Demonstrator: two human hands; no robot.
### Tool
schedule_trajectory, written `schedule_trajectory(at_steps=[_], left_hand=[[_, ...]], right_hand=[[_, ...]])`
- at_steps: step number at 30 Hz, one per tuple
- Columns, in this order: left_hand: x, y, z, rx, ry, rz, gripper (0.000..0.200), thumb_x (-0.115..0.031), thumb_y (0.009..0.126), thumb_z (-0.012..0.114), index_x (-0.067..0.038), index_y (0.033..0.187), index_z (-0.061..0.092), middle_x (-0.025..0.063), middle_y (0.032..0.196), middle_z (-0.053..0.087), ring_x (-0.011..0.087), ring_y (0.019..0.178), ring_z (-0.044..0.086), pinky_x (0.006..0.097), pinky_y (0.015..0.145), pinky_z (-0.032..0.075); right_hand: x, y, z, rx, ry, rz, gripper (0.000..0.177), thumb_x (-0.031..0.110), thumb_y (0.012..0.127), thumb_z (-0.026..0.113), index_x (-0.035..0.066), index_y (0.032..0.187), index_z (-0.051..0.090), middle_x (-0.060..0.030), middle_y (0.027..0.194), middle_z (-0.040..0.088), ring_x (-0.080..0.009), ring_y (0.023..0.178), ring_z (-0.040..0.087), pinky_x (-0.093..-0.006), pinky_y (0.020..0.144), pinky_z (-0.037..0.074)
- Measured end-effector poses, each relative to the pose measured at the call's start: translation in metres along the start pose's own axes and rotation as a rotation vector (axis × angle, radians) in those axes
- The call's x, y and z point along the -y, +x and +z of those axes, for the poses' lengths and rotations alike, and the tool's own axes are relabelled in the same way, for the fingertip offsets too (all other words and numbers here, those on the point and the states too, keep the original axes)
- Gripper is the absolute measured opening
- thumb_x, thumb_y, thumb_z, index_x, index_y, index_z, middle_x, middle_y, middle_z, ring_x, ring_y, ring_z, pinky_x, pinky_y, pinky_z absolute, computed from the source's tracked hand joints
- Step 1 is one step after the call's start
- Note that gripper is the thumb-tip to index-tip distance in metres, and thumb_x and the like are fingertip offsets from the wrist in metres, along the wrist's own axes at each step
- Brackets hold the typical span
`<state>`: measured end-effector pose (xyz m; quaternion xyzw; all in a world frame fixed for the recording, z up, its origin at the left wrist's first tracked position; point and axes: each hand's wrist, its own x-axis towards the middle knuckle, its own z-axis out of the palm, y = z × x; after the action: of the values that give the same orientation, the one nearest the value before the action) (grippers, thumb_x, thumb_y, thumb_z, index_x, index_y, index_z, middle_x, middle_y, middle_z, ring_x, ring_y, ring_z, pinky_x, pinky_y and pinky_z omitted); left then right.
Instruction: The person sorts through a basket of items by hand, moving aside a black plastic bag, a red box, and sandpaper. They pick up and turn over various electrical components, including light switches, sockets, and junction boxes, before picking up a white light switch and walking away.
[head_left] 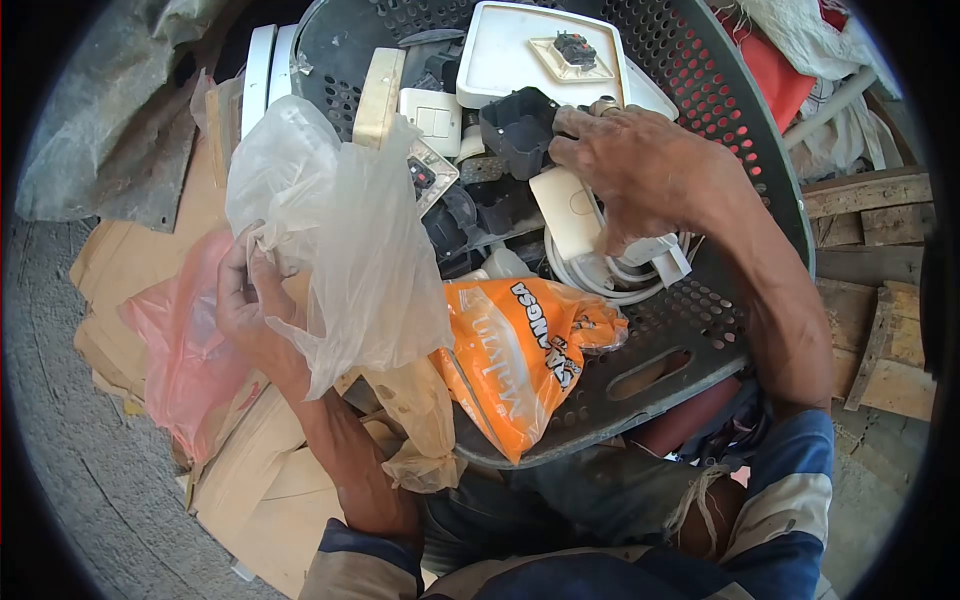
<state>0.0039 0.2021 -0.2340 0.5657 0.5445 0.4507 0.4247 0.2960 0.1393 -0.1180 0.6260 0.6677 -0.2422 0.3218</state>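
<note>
My left hand (245, 300) grips a bunch of thin plastic bags: a clear one (345, 230) billowing up over the basket's left side and a pink one (185, 345) hanging to the left. My right hand (640, 170) reaches into the dark perforated plastic basket (700, 330) on my lap. Its fingers close around a white adapter with its coiled white cable (575, 215). An orange printed bag (525, 355) lies in the basket's near end, just below that hand.
The basket holds several white switch plates (540, 50), black plastic housings (515, 125) and sockets. Flattened cardboard (270, 480) lies on the ground at left. Wooden planks (880, 290) stand at right, grey sheeting (100, 120) at upper left, red cloth (775, 70) behind the basket.
</note>
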Motion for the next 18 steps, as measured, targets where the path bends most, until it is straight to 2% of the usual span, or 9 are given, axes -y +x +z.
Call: schedule_trajectory(at_steps=[3,5,6,9,11,14,15,16,18], left_hand=[[0.007,0.005,-0.003,-0.1,-0.229,-0.034,0.027,-0.011,0.094,0.062,0.006,0.115,0.06,0.0128,0.111,0.063,0.0185,0.09,0.065,0.029,0.076,0.053],[0.006,0.005,-0.003,-0.098,-0.39,0.014,0.032,-0.015,0.094,0.062,0.005,0.12,0.057,0.0162,0.118,0.06,0.0231,0.101,0.063,0.0338,0.08,0.055],[0.002,0.004,-0.001,-0.096,-0.392,0.012,0.032,-0.015,0.094,0.062,0.005,0.12,0.057,0.0162,0.118,0.06,0.0231,0.101,0.063,0.0338,0.08,0.055],[-0.027,-0.007,0.009,0.018,-0.261,0.132,0.035,-0.02,0.095,0.06,0.005,0.121,0.059,0.0161,0.122,0.059,0.0208,0.113,0.057,0.0348,0.087,0.052],[-0.062,-0.022,0.016,0.283,-0.143,0.523,0.047,-0.03,0.091,0.067,0.001,0.125,0.058,0.0192,0.133,0.052,0.0244,0.128,0.049,0.0431,0.097,0.048],[-0.11,-0.04,0.004,0.72,0.068,0.543,0.061,-0.033,0.081,0.075,-0.006,0.132,0.055,0.0169,0.143,0.044,0.0307,0.135,0.041,0.0543,0.109,0.035],[-0.126,-0.049,0.01,1.079,0.364,0.579,0.062,-0.03,0.08,0.073,-0.011,0.135,0.053,0.0147,0.146,0.041,0.0336,0.137,0.038,0.0564,0.112,0.029],[-0.136,-0.057,0.014,1.427,0.674,0.595,0.063,-0.027,0.079,0.072,-0.015,0.138,0.051,0.0126,0.148,0.039,0.0364,0.14,0.034,0.0586,0.115,0.023],[-0.109,-0.083,0.009,1.46,0.809,0.708,0.069,-0.026,0.075,0.075,-0.019,0.139,0.051,0.0107,0.149,0.038,0.0361,0.141,0.031,0.0579,0.117,0.02]], right_hand=[[-0.017,-0.013,0.002,-0.009,0.047,0.018,0.085,0.036,0.061,0.084,-0.001,0.131,0.051,-0.0196,0.143,0.045,-0.0321,0.133,0.045,-0.0393,0.109,0.041],[-0.039,-0.024,0.02,-0.372,0.056,-0.049,0.089,0.039,0.059,0.084,-0.002,0.131,0.051,-0.021,0.14,0.048,-0.0338,0.133,0.045,-0.0405,0.111,0.039],[-0.047,-0.034,0.015,-0.455,0.061,-0.053,0.082,0.041,0.061,0.081,-0.008,0.122,0.055,-0.0197,0.118,0.059,-0.0342,0.116,0.055,-0.0373,0.102,0.044],[-0.068,-0.051,0.018,-0.619,-0.006,0.104,0.077,0.04,0.065,0.081,-0.006,0.122,0.058,-0.0207,0.115,0.061,-0.0335,0.112,0.058,-0.0392,0.097,0.047],[-0.081,-0.053,0.016,-0.514,0.041,0.249,0.086,0.044,0.062,0.081,-0.004,0.128,0.054,-0.0214,0.124,0.057,-0.0336,0.12,0.053,-0.0399,0.103,0.043],[-0.096,-0.047,0.019,-0.372,0.135,0.35,0.099,0.048,0.058,0.082,-0.003,0.136,0.048,-0.0215,0.133,0.052,-0.0338,0.128,0.047,-0.0405,0.109,0.038],[-0.094,-0.046,0.02,-0.363,0.148,0.335,0.099,0.047,0.057,0.081,-0.003,0.136,0.048,-0.021,0.131,0.053,-0.0338,0.126,0.048,-0.0409,0.108,0.038],[-0.087,-0.048,0.017,-0.453,0.14,0.255,0.079,0.045,0.065,0.079,-0.005,0.123,0.059,-0.0221,0.12,0.061,-0.0355,0.115,0.058,-0.0411,0.1,0.045],[-0.072,-0.061,-0.014,-0.286,0.242,0.24,0.067,0.042,0.068,0.078,-0.002,0.115,0.064,-0.0218,0.114,0.064,-0.0354,0.11,0.06,-0.0418,0.095,0.047]])
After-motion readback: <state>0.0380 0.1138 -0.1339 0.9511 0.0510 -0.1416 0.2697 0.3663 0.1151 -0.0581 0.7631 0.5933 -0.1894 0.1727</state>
